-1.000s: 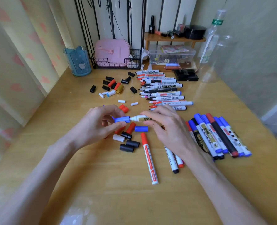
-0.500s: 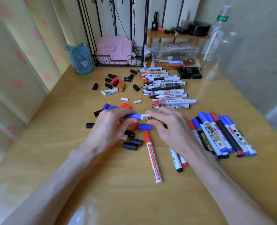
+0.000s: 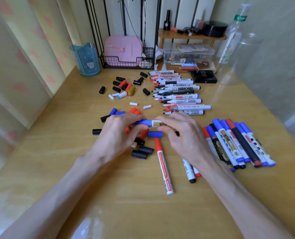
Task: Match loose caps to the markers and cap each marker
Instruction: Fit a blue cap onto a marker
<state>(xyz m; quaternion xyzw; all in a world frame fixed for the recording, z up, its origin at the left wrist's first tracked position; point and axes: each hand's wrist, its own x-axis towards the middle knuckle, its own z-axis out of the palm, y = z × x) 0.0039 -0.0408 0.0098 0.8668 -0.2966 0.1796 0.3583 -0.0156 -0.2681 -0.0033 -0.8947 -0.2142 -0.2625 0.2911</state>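
Note:
Between both hands, just above the wooden desk (image 3: 74,169), I hold a white marker with a gold label (image 3: 158,123). My left hand (image 3: 119,135) grips its blue cap (image 3: 143,122), which sits pushed onto the marker's tip. My right hand (image 3: 183,135) pinches the marker's barrel. A loose blue cap (image 3: 155,134) lies under my hands. Several loose black, red and blue caps (image 3: 141,151) lie around my left hand. A row of uncapped markers (image 3: 179,94) lies behind. Capped markers (image 3: 238,144) are lined up to the right.
A red-capped marker (image 3: 163,167) lies in front of my hands, two more (image 3: 189,171) beside it. More loose caps (image 3: 124,87) are scattered at the back left. A blue cup (image 3: 86,59), wire basket (image 3: 126,61), clear box (image 3: 188,52) and empty bottle (image 3: 234,40) stand at the desk's back.
My left hand has pushed the blue cap fully onto the marker's tip; a second ago a gap of white tip showed. Both hands have drawn closer together.

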